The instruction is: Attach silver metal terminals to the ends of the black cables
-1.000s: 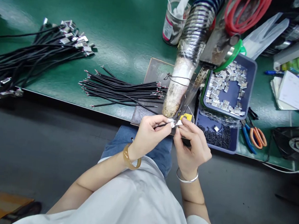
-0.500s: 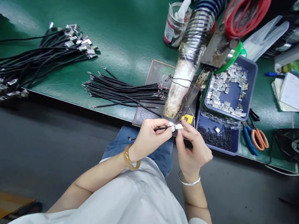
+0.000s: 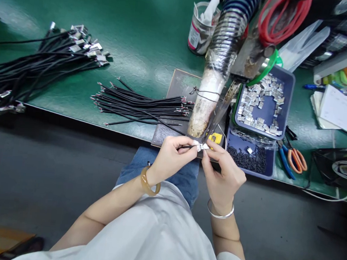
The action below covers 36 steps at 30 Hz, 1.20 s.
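Note:
Between thumb and fingers my left hand pinches a black cable close to its end. A small silver metal connector piece is pinched in my right hand, and it meets the cable's end between the two hands. Both hands are at the table's front edge, just below the white-wrapped nozzle of a hose and a yellow piece. A bundle of black cables with bare wire ends lies left of the nozzle.
Cables with silver connectors pile up at the left. On the right, a blue tray of metal shells overlaps a lower tray of small black parts. Beyond are orange-handled pliers, papers and a fan. A jar stands behind.
The whole view has shifted slightly, moving the table items a little left. My fingertips are closer together around the connector piece, and its visible part has turned slightly.

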Motion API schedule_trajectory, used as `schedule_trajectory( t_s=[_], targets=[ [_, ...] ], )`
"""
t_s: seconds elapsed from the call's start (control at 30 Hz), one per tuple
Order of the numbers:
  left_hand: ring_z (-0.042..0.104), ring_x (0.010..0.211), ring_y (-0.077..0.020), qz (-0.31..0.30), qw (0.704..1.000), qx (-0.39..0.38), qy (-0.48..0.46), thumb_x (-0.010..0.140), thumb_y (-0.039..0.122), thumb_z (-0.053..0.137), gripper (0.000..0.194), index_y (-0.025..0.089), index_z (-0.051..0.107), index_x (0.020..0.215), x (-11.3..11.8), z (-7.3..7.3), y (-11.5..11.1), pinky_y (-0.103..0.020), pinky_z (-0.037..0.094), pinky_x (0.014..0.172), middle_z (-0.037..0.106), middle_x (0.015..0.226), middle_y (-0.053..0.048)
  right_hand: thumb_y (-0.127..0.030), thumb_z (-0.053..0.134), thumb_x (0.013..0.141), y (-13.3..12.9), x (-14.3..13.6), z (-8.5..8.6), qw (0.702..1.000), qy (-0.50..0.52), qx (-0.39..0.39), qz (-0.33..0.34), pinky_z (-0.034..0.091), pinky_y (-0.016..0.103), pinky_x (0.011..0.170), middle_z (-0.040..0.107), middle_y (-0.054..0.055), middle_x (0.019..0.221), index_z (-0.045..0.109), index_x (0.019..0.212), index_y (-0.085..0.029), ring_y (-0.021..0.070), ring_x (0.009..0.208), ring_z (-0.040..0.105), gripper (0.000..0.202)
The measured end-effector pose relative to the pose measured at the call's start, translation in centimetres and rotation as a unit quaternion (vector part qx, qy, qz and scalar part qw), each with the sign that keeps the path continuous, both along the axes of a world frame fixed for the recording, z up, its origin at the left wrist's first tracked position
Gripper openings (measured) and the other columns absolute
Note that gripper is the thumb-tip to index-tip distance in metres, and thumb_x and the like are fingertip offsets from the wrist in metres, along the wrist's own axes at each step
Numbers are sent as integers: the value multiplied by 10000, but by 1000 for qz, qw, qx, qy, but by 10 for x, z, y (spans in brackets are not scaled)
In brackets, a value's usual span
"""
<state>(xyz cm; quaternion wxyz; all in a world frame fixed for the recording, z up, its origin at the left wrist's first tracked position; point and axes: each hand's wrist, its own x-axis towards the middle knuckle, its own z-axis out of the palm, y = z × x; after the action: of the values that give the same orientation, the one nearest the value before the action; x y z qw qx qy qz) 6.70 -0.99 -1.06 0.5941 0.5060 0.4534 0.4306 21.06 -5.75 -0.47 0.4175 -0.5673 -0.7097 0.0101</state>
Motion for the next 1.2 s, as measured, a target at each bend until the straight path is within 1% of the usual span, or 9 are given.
schedule_trajectory(
  t_s=[0.13,0.3,0.4,0.53,0.73,0.87,1.0,1.1,1.2],
  targets=[
    [325,497,-64,8,1000,-3,-1,748,219,691,136,114,736,674,1,1,2,-210,266,470,483,528,27,-67,663,883,3,-1,1,1000,-1,10,5,616,264,854,778,36,1096,650,940,-233,175,991,763,176],
    [311,489,-62,31,999,-1,-10,738,213,699,129,120,741,659,1,6,2,-208,264,464,451,508,35,-65,671,872,4,-3,5,1000,-7,22,7,616,273,874,775,36,1102,647,944,-239,178,1018,756,189],
    [342,500,-70,16,1000,-9,-8,735,216,697,129,117,760,680,-1,6,2,-208,280,469,479,516,24,-65,684,858,2,-3,4,1000,-7,26,2,612,254,855,773,46,1106,631,914,-228,167,994,759,180],
    [350,497,-65,-2,1000,-22,-12,718,215,690,138,110,776,691,-1,5,4,-193,281,455,525,539,10,-66,676,865,3,-2,1,1000,5,23,3,614,259,810,781,32,1019,600,871,-229,170,969,763,180],
    [290,478,-46,19,1000,7,-5,731,207,687,139,96,747,672,1,5,3,-178,244,442,402,497,46,-50,701,861,6,-2,3,1000,12,18,9,606,259,852,778,49,1061,633,893,-214,163,989,755,180],
    [297,491,-49,21,1000,19,-3,740,216,680,141,100,735,683,0,7,2,-178,246,447,424,520,39,-50,720,845,4,-3,6,1000,7,23,9,614,268,857,772,52,1098,655,906,-220,166,967,758,191],
    [360,524,-66,-6,1000,-20,-3,732,236,665,160,106,690,643,-1,6,3,-180,282,466,470,548,17,-53,702,854,1,-2,4,1000,-1,25,9,618,271,847,777,51,1078,633,895,-218,175,980,761,183],
    [389,535,-67,-25,999,-43,-12,718,235,653,151,103,671,648,0,5,2,-173,303,476,519,586,0,-60,687,875,-4,3,3,1000,4,16,2,620,251,766,784,37,1032,655,953,-213,172,911,773,175],
    [333,509,-49,-34,998,-52,-10,706,225,646,142,98,656,643,0,4,-1,-164,242,454,485,570,15,-124,655,918,-10,8,4,991,93,84,-36,559,242,515,745,-23,780,684,1053,-230,134,576,713,174]
  ],
)
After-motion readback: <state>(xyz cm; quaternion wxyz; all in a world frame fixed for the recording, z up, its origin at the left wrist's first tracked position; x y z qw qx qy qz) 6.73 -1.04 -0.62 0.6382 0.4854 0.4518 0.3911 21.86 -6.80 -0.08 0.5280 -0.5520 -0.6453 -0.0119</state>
